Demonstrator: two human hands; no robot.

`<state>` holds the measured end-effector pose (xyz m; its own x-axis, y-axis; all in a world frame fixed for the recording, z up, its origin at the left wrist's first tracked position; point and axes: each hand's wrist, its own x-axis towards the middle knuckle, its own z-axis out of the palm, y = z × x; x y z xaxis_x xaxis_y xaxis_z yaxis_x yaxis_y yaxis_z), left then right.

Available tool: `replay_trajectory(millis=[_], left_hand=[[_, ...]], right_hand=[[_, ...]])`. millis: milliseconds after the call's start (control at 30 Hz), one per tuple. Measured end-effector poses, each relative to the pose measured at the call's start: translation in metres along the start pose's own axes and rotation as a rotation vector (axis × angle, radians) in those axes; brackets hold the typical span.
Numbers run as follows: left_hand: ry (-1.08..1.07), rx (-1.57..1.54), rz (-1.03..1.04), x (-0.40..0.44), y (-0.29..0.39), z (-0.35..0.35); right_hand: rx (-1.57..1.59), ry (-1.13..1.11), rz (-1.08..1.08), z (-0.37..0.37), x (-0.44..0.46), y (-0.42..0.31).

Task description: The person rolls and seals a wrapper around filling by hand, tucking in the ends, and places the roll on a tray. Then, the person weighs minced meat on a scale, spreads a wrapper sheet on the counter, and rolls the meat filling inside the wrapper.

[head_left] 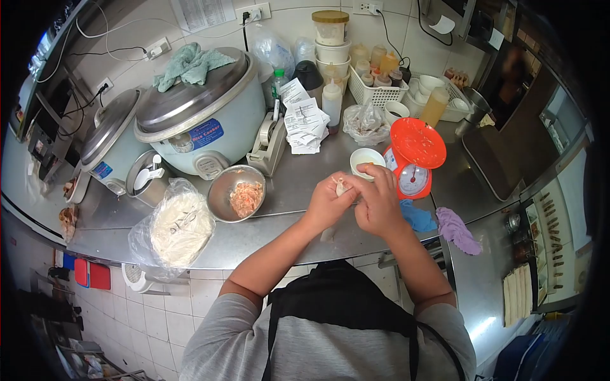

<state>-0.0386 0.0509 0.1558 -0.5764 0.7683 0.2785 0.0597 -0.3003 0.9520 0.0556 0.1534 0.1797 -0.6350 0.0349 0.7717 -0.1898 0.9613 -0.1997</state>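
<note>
Two bare hands are meeting over the front of the steel counter (289, 239) in my head view, both forearms reaching forward from the grey sleeves and converging. On my left side, the left hand (328, 202) is curling inward, its fingertips and thumb closing on a small pale piece (341, 187). My right hand (381, 202) is bending over from the other side, its fingers arching toward that piece and its knuckles facing up; whether it is pinching the piece or only resting against it, I cannot tell, since the fingers are covering the contact. The pale piece is sitting between the two hands, raised above the counter and partly hidden. Just beyond the right hand's fingers, I am seeing a small white bowl (366, 157), its near side partly covered by them. To the left of my hands, a metal bowl (236, 193) is holding a pinkish minced mixture (246, 199), and farther left an open plastic bag (143, 237) is wrapping a stack of pale, round sheets (182, 228). Beyond the right hand, a red scale (413, 180) is standing near the bowl, with a blue cloth (417, 216) and a purple cloth (458, 231) lying nearer me.
</note>
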Motion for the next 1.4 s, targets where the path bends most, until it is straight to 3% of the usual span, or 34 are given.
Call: replay_trajectory(millis=[267, 667, 767, 867, 1233, 1400], left_hand=[[-0.001, -0.114, -0.055, -0.002, -0.003, 0.001], [0.009, 0.009, 0.015, -0.01, 0.001, 0.002], [0.018, -0.049, -0.007, -0.014, 0.003, 0.004], [0.034, 0.046, -0.035, -0.017, 0.008, 0.002], [0.117, 0.105, -0.011, -0.012, 0.002, -0.005], [0.012, 0.095, 0.018, -0.011, -0.001, -0.007]], right_hand=[[-0.068, 0.004, -0.042, -0.004, -0.009, -0.004], [0.005, 0.033, -0.017, -0.001, -0.001, -0.008], [0.051, 0.012, -0.042, -0.003, 0.001, -0.006], [0.336, 0.074, 0.138, -0.003, 0.001, 0.001], [0.047, -0.076, -0.033, -0.005, 0.002, -0.009], [0.29, -0.197, -0.115, -0.011, 0.017, 0.016]])
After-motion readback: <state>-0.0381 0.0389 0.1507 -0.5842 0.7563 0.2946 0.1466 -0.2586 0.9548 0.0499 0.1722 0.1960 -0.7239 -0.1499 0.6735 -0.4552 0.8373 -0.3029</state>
